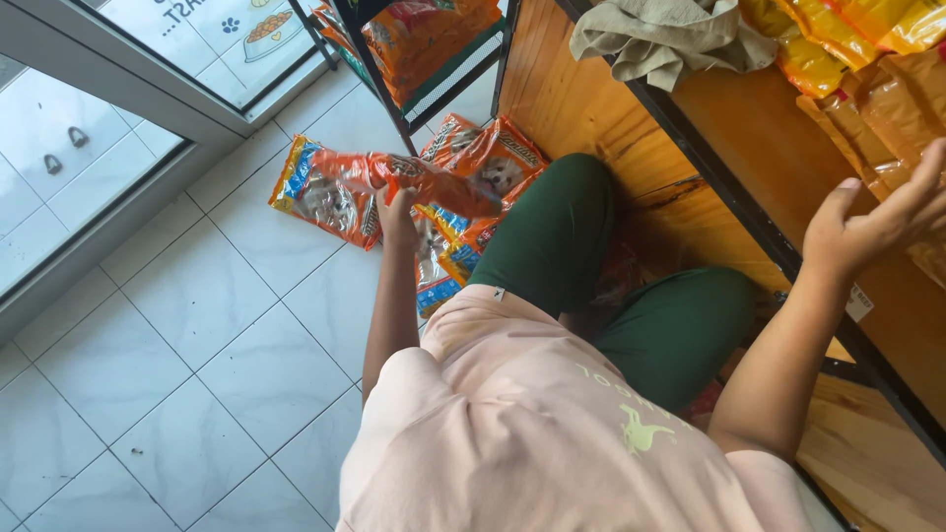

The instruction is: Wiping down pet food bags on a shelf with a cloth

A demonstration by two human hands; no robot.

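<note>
Hands: left hand (396, 212) grips an orange pouch (424, 179), fingers hidden; right hand (877, 222) spread open.

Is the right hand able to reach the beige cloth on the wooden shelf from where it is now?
Probably yes. The right hand is open and empty, raised at the shelf, and nothing lies between it and the beige cloth. The left hand holds an orange pet food bag.

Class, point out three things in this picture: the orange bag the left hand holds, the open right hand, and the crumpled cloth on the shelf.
orange bag (434, 182), head view, its middle.
right hand (872, 222), head view, the palm.
crumpled cloth (660, 39), head view, its folds.
</note>
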